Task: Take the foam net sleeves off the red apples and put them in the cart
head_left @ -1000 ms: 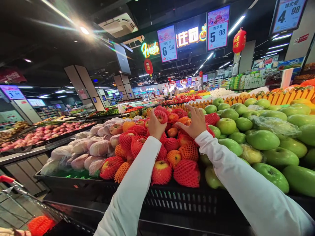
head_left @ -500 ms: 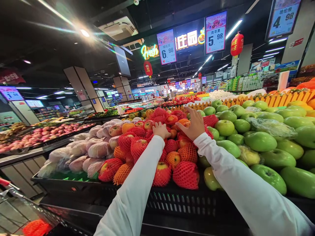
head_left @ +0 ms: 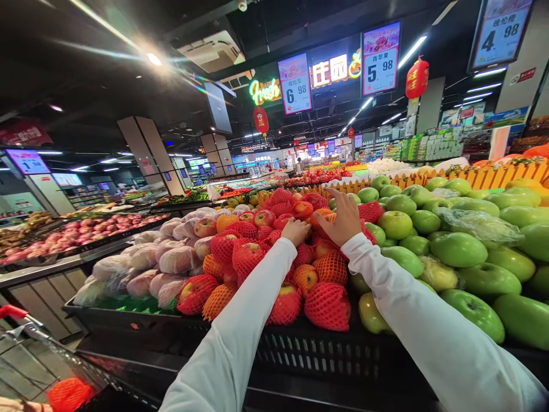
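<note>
Red apples in red foam nets lie heaped in a black crate, with a few orange-netted apples among them. My left hand is in the middle of this heap, its fingers curled down and close together; whatever is under them is hidden. To its right, my right hand hovers at the heap's upper right, thumb and fingers apart, holding nothing I can see. An orange-netted apple shows beside its thumb. Both arms wear white sleeves.
Green apples fill the right side, some in clear plastic. Plastic-wrapped fruit is piled at left. The black crate's slotted front wall faces me. A shopping cart with a red-netted item stands at lower left.
My left hand has shifted slightly right, and its fingers have drawn in from a spread pose. My right hand stays raised and spread. The view has turned slightly left.
</note>
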Available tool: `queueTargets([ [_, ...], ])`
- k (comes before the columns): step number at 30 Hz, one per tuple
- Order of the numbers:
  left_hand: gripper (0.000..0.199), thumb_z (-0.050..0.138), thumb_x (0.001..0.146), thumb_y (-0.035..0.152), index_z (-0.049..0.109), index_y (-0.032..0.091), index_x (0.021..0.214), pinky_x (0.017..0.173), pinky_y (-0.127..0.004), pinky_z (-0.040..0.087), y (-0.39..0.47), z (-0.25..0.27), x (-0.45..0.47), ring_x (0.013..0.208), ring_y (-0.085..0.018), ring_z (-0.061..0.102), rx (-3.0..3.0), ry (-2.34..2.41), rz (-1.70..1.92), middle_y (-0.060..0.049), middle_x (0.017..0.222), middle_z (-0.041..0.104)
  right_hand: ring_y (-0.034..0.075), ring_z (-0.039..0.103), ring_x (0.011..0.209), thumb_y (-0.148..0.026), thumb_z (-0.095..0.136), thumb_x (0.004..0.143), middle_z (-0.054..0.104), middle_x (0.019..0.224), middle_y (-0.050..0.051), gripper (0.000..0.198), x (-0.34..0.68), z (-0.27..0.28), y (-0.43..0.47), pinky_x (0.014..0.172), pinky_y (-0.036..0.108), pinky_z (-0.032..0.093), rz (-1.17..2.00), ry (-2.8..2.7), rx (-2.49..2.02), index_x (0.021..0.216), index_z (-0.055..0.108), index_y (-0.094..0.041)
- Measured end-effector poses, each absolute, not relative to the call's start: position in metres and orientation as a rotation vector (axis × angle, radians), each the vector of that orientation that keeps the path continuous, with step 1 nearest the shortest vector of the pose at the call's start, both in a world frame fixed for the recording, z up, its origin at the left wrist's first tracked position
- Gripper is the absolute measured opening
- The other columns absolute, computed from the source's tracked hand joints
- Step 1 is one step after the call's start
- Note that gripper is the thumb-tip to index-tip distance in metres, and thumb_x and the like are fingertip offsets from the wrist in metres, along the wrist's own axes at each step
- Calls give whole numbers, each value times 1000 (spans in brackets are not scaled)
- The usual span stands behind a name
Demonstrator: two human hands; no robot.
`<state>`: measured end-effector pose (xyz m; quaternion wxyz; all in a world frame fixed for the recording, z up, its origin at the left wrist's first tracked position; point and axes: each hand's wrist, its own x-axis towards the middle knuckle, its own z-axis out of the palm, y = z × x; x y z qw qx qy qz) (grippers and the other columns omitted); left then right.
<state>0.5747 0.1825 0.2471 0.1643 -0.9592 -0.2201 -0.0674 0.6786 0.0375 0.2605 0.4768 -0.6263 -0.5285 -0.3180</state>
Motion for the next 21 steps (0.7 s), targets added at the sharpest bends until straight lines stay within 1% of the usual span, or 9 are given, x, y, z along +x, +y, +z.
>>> queueTargets([
  [3, 35, 47, 98, 17, 69, 11, 124, 115, -44, 31, 185, 244, 579, 127, -29, 62, -2703, -705, -180, -20, 127, 71, 36, 56, 121, -41, 63, 87, 63, 135, 16, 63, 678, 260, 38, 111, 54, 42, -781, -1293, -1520, 143, 53, -14],
  [5, 33, 47, 97, 15, 70, 11, 120, 116, -43, 29, 188, 243, 581, 127, -28, 62, -2691, -756, -176, -20, 123, 73, 36, 56, 122, -41, 63, 86, 64, 134, 16, 63, 678, 260, 39, 110, 54, 43, -782, -1291, -1520, 143, 53, -15],
  [8, 34, 49, 96, 17, 68, 15, 124, 118, -45, 27, 190, 243, 582, 131, -29, 59, -2674, -835, -204, -18, 120, 74, 37, 57, 121, -41, 63, 86, 65, 131, 16, 63, 677, 260, 39, 108, 55, 44, -777, -1294, -1531, 143, 52, -17],
  [11, 36, 50, 95, 16, 64, 11, 128, 118, -47, 27, 189, 243, 583, 127, -30, 62, -2679, -875, -256, -22, 119, 73, 37, 57, 120, -41, 63, 85, 66, 129, 16, 64, 677, 260, 39, 107, 55, 45, -759, -1300, -1547, 143, 52, -16],
  [13, 37, 54, 93, 16, 62, 9, 128, 117, -47, 27, 186, 244, 582, 124, -30, 63, -2695, -877, -274, -25, 119, 72, 37, 57, 120, -41, 64, 85, 66, 128, 16, 65, 678, 261, 40, 106, 55, 45, -748, -1302, -1549, 143, 52, -16],
  [15, 45, 67, 87, 23, 60, 8, 128, 118, -51, 26, 184, 246, 580, 126, -34, 61, -2705, -880, -278, -26, 122, 70, 38, 57, 119, -41, 64, 84, 66, 128, 16, 65, 678, 261, 40, 106, 56, 45, -740, -1302, -1544, 143, 53, -16],
  [17, 57, 76, 82, 35, 58, 8, 129, 117, -54, 27, 181, 249, 578, 130, -38, 57, -2715, -906, -351, -27, 127, 68, 37, 57, 119, -41, 64, 84, 66, 129, 15, 64, 679, 261, 39, 105, 56, 46, -735, -1299, -1539, 143, 53, -17],
  [19, 62, 73, 84, 48, 58, 8, 129, 113, -52, 34, 180, 254, 575, 129, -39, 57, -2754, -956, -525, -26, 130, 66, 37, 57, 119, -41, 63, 85, 66, 130, 15, 63, 678, 261, 39, 105, 55, 46, -729, -1295, -1539, 143, 53, -17],
  [21, 61, 64, 91, 55, 57, 9, 131, 105, -45, 42, 179, 258, 571, 123, -37, 62, -2835, -1014, -751, -25, 128, 68, 37, 57, 119, -40, 62, 85, 66, 130, 15, 63, 678, 262, 38, 105, 55, 46, -725, -1294, -1544, 143, 53, -17],
])
